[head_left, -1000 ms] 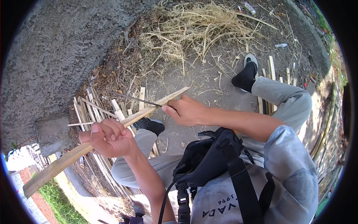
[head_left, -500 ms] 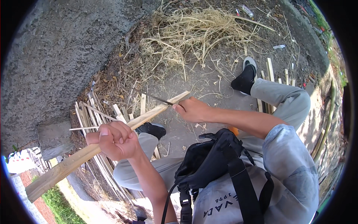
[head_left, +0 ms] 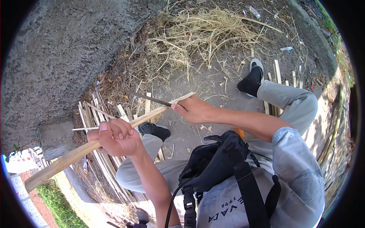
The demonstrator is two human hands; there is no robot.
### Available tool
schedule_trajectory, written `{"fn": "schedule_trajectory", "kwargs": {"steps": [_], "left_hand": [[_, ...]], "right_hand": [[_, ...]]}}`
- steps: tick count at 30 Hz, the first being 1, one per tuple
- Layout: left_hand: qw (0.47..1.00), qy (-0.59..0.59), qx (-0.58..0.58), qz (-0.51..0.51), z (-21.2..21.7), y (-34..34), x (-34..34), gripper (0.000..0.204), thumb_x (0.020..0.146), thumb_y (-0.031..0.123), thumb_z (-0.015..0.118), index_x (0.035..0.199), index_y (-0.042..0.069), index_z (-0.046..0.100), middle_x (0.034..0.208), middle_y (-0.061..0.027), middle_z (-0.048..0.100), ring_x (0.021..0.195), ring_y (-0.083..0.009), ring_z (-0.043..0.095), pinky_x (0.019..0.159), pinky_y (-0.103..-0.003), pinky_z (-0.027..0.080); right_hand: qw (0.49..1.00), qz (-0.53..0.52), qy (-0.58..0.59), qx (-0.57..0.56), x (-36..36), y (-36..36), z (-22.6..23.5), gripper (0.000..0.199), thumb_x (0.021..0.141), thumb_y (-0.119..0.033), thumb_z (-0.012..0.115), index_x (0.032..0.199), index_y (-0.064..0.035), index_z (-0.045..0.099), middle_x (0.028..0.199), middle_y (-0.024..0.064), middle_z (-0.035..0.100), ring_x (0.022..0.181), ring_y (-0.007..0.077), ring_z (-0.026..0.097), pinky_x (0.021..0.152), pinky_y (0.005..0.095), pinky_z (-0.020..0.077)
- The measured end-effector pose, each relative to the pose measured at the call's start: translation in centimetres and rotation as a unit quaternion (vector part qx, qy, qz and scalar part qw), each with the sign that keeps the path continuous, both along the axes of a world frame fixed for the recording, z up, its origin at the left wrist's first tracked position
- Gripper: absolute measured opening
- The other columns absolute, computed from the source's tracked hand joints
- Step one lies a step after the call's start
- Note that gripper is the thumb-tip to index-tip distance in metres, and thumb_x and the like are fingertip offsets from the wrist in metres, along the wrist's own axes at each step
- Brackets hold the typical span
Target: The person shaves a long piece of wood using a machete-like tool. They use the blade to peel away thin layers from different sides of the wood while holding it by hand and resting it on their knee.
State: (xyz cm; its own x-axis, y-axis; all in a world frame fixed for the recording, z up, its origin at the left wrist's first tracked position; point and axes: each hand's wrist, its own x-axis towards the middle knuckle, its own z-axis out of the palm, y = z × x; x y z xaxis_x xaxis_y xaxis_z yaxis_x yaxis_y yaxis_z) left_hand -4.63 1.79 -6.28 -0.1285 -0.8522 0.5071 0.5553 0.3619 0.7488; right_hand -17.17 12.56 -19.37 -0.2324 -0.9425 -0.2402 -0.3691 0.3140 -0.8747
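Since a second ago, right hand (head_left: 194, 109) slides its thin knife (head_left: 148, 98) further along the bamboo strip (head_left: 114, 133), which left hand (head_left: 116, 136) clenches; shaving underway, next stroke needs steady pressure.

Left hand (head_left: 116, 137) closed around long bamboo slat (head_left: 72, 154); right hand (head_left: 194, 109) at two o'clock gripping thin dark blade (head_left: 146, 98) at slat's tip. Heap of dry shavings (head_left: 197, 36) at twelve o'clock.
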Motion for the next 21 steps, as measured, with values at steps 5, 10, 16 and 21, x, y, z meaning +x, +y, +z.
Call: {"fn": "schedule_trajectory", "kwargs": {"steps": [5,10,16,21], "left_hand": [[1.0,-0.024,-0.01,0.009,0.5,0.8,-1.0,0.026,0.084,0.005,0.047,0.068,0.015,0.029,0.045,0.0036,0.023,0.031,-0.0047,0.023,0.025,-0.021,0.022],[0.999,-0.007,0.005,0.041,0.5,0.1,-1.3,0.024,0.084,0.001,0.045,0.069,0.012,0.029,0.043,0.002,0.023,0.029,-0.0066,0.024,0.024,-0.021,0.023],[0.999,0.012,0.007,0.043,0.2,-0.5,-0.6,0.026,0.084,0.002,0.046,0.069,0.013,0.028,0.043,0.003,0.023,0.029,-0.006,0.024,0.024,-0.021,0.023],[0.999,-0.002,-0.014,-0.05,0.1,-0.1,-0.1,0.027,0.086,0.004,0.047,0.07,0.012,0.027,0.044,0.002,0.022,0.03,-0.0059,0.023,0.025,-0.02,0.022]], "right_hand": [[0.999,-0.04,0.004,0.002,-0.3,0.5,-2.8,0.044,0.097,-0.035,0.038,0.093,0.0033,0.061,0.078,0.0257,0.061,0.082,0.044,0.06,0.078,0.0497,0.0466],[0.997,-0.044,-0.07,0.008,-0.4,0.1,0.0,0.045,0.097,-0.035,0.037,0.09,0.0022,0.062,0.076,0.0258,0.061,0.082,0.0456,0.06,0.079,0.0514,0.046],[0.997,-0.028,0.041,0.056,-1.0,0.2,-6.9,0.05,0.097,-0.038,0.035,0.098,0.0038,0.062,0.09,0.0292,0.063,0.085,0.0447,0.061,0.079,0.0493,0.0482],[0.997,0.011,-0.019,0.069,-1.8,0.6,-3.6,0.049,0.098,-0.036,0.035,0.104,0.0045,0.061,0.09,0.0296,0.063,0.084,0.0446,0.061,0.078,0.0491,0.0488]]}}
